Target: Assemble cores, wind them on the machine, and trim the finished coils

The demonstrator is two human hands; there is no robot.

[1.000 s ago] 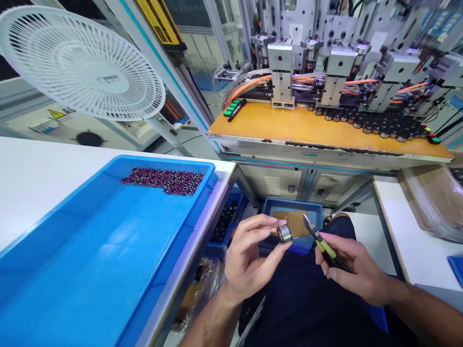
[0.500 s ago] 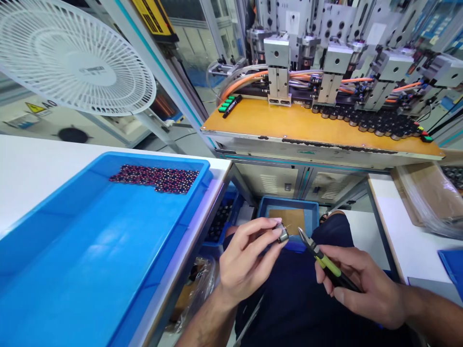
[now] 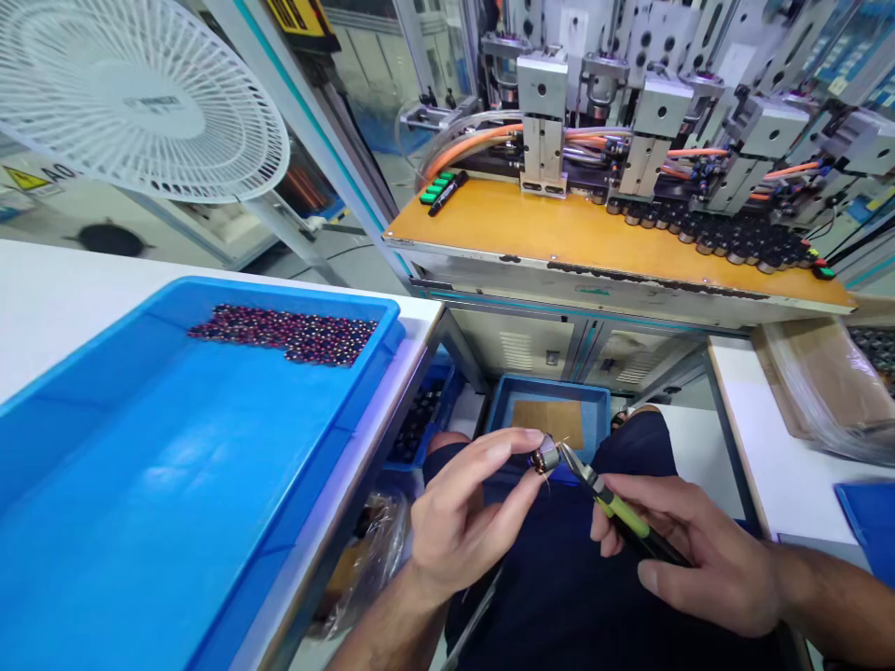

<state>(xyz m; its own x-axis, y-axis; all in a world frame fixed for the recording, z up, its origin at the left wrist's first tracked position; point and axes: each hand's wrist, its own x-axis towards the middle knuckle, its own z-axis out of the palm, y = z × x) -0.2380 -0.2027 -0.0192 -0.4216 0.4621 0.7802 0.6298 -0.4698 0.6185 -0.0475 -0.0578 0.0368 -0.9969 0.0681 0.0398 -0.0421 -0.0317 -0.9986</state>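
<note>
Between the thumb and fingers of my left hand (image 3: 465, 522) is a small cylindrical motor stator (image 3: 548, 455), grey outside with copper windings and thin loose wire ends. My right hand (image 3: 699, 540) is closed around pliers (image 3: 622, 514) with green-and-black handles. Their metal jaws point up and left, and the tip is right by the stator's wire end; whether it touches the wire I cannot tell. Both hands are above my lap.
To the left, a large blue tray (image 3: 210, 438) on a white table holds many small wound parts (image 3: 294, 333). Ahead stands a machine with an orange plate (image 3: 482, 219) carrying dark cylindrical parts (image 3: 727, 238). A blue bin (image 3: 500, 410) with cardboard sits below; a white fan (image 3: 146, 102) is at upper left.
The stator has been turned in my left hand, so its windings now show. The pliers have moved left, their tip from apart to right at the stator.
</note>
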